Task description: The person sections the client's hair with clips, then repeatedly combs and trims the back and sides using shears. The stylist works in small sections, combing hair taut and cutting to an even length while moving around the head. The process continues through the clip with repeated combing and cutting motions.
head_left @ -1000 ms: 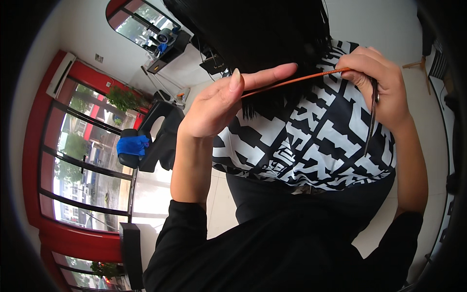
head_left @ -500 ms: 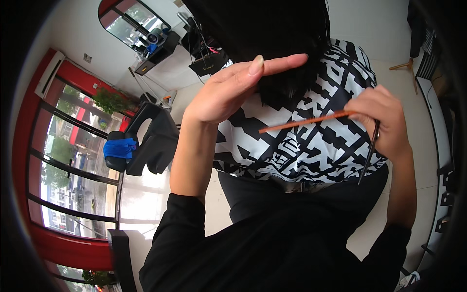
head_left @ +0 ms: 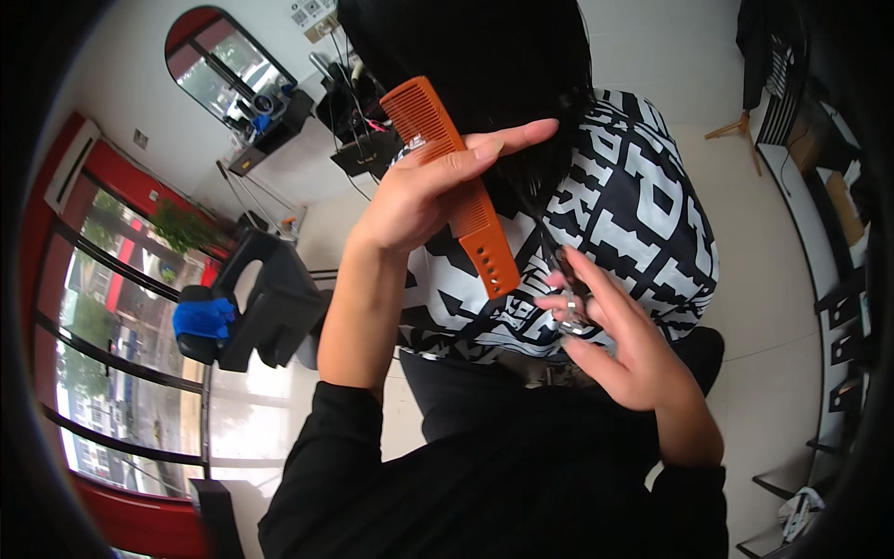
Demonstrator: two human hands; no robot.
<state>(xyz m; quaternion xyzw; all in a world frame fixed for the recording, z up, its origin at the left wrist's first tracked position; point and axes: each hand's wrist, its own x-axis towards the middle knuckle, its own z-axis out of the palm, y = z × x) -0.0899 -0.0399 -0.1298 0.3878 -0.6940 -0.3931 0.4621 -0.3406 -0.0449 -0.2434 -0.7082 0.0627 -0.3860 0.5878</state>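
A person with long black hair [head_left: 475, 56] sits before me with their back turned. A black-and-white patterned cape [head_left: 643, 200] covers their shoulders. My left hand [head_left: 410, 196] holds an orange comb [head_left: 489, 247] under its thumb, the comb slanting across the palm. Its fingers stretch out along the lower part of the hair; whether strands lie between them is hard to see. In my right hand [head_left: 629, 345] are hair scissors [head_left: 572, 321], gripped by their finger rings. Their dark blades point up and left toward the hair ends beside my left fingers. The blade tips blend into the hair.
To the left stands a black salon chair [head_left: 275, 298] with a blue cloth [head_left: 205, 320] on it. Behind are a wall mirror [head_left: 219, 65], a small shelf [head_left: 270, 135] and a black trolley [head_left: 363, 149] with cords. A long shelf unit [head_left: 819, 252] runs along the right.
The comb has passed from my right hand to my left. My right hand has swung left and inward, bringing the scissors up to the hair ends. The view has shifted slightly.
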